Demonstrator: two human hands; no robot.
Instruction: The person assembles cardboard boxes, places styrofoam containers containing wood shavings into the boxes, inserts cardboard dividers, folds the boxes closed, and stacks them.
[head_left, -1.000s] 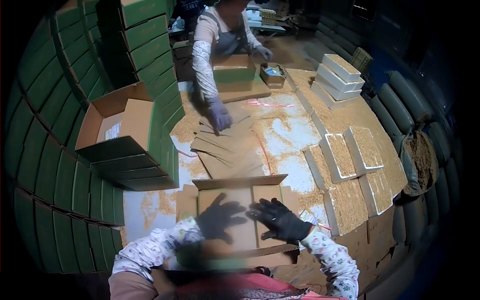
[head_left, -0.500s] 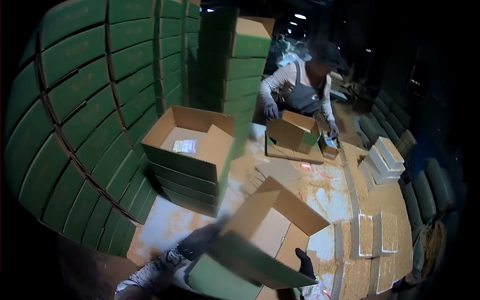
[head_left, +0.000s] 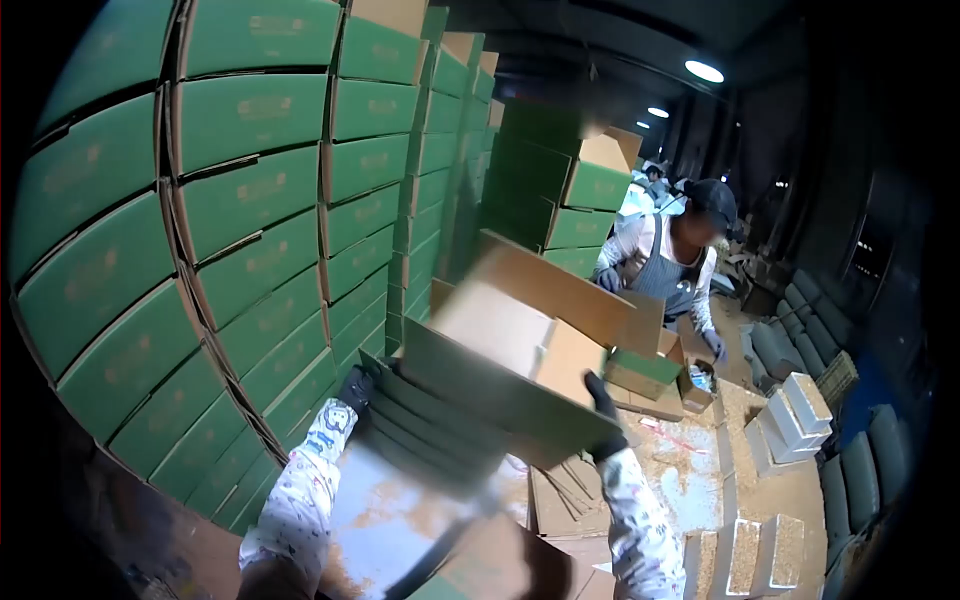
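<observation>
An open cardboard box (head_left: pixel 490 385), green outside and brown inside, is raised and tilted between my two gloved hands. My left hand (head_left: pixel 358 390) is closed at the box's near left corner, its fingers partly hidden. My right hand (head_left: pixel 603 415) grips the right end, with the thumb over the rim. Directly below is a stack of similar green boxes (head_left: pixel 430 440), blurred and mostly covered by the held box. Whether the held box touches the stack, I cannot tell.
Tall stacks of green boxes (head_left: pixel 255 120) line the left side. Across the table (head_left: pixel 690 490), a co-worker (head_left: pixel 665 250) stands behind another open box (head_left: pixel 645 370). White blocks with crumbly brown tops (head_left: pixel 745 555) sit on the right, with more white blocks (head_left: pixel 790 420) beyond. Loose cardboard (head_left: pixel 565 500) lies on the table.
The box in my hands has moved up and forward, from the near table to over the stack. My view has swung upward and left. The small printed packet inside the stack's top box is now hidden.
</observation>
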